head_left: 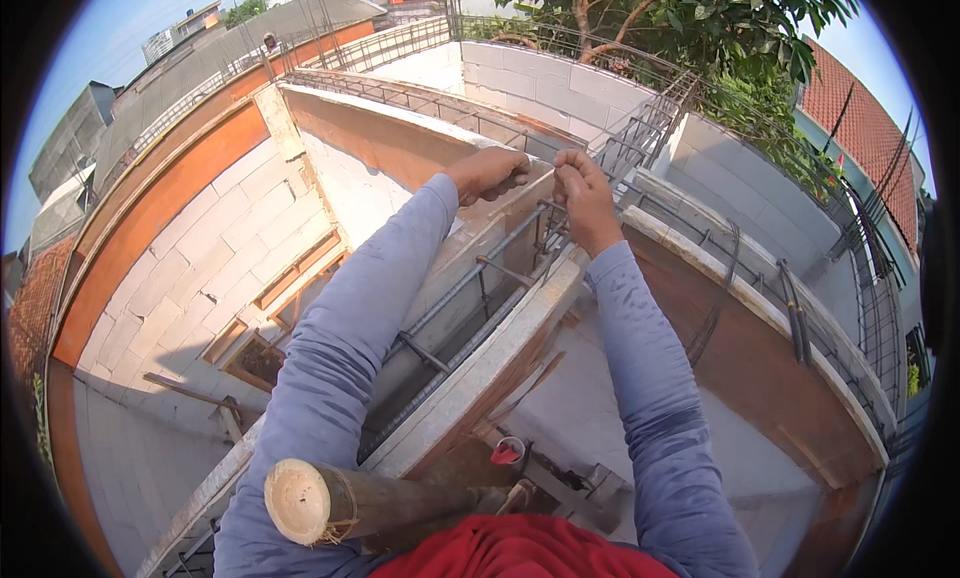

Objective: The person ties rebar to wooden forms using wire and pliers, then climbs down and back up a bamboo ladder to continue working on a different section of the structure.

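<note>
Both hands are raised close together above a wall-top trough. My left hand (pixel 490 174) has its fingers curled inward, near the corner of a formwork board. My right hand (pixel 588 200) pinches thumb and fingertips together a short way to its right. Whatever sits in either grip is too thin or hidden to make out. Below them, a steel rebar cage (pixel 470 278) with cross ties runs between two boards. On the right-hand board hang a bundle of thin dark wire (pixel 718 303) and a dark long-handled tool (pixel 795 313), perhaps pincers.
A cut bamboo pole (pixel 298 500) rises close below my left forearm. Low down near my body is a small bucket (pixel 509 451) with something red inside. Block walls (pixel 190 238) drop away on the left, and more rebar (pixel 650 128) meets at the far corner by a tree (pixel 640 18).
</note>
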A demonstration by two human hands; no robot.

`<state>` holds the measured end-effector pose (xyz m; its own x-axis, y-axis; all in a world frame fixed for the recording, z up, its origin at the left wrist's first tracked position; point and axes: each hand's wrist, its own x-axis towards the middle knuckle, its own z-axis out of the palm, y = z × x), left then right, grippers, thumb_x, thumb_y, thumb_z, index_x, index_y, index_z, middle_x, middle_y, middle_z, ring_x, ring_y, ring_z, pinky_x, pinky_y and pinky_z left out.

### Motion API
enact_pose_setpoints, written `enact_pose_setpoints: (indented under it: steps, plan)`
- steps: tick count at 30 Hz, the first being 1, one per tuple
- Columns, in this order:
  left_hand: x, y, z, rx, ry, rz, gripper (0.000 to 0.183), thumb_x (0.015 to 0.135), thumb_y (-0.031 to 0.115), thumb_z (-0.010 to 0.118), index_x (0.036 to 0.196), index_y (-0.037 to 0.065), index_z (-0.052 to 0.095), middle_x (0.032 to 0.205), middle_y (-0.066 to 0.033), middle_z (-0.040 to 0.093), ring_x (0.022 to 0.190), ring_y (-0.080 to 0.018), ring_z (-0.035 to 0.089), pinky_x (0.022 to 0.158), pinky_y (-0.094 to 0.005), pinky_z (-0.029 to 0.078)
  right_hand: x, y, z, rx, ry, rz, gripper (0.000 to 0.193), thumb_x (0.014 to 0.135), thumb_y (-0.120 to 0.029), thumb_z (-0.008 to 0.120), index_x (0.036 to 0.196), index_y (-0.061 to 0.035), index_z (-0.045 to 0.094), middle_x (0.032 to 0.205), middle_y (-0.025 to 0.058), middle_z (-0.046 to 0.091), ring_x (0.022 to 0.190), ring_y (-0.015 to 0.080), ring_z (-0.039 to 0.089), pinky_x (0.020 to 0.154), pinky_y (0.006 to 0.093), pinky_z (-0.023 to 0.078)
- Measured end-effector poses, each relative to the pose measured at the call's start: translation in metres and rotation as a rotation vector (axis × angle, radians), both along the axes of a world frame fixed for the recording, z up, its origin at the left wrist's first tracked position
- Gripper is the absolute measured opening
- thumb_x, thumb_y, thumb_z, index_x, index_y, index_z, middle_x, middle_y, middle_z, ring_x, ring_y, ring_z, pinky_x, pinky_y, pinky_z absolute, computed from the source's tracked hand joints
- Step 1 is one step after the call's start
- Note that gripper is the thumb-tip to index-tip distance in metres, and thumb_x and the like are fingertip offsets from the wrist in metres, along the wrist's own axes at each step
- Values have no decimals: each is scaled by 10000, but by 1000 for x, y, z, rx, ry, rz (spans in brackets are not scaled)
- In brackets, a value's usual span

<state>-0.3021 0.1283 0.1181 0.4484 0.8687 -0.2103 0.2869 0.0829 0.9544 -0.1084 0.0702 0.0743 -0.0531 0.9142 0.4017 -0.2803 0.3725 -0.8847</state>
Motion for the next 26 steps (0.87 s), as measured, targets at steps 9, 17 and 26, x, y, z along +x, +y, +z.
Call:
enact_pose_setpoints:
  steps: [9,17,26]
  plan:
    - [-13,8,10,210,314,-58,296,984,326,667,1016,35,715,976,-99,728,963,-222,707,787,-328,558,75,-55,12,-5,-10,-121,220,1041,-103,520,1196,-9,645,758,-62,444,643,43,397,601,222,397]
    - [-18,37,-49,-229,-407,239,175,1085,205,471,985,67,514,772,-35,534,776,-216,639,757,-376,594,37,-30,2,332,-871,-389,206,899,-220,739,1047,-86,790,972,132,744,860,298,693,805,397,541]
    - [-14,54,-71,-254,-597,480,177,1033,161,539,1101,48,421,950,-135,488,707,-274,541,657,-474,542,-9,20,6,431,-1169,-459,232,912,-292,727,1086,-157,797,1235,81,710,1013,325,700,911,451,553]
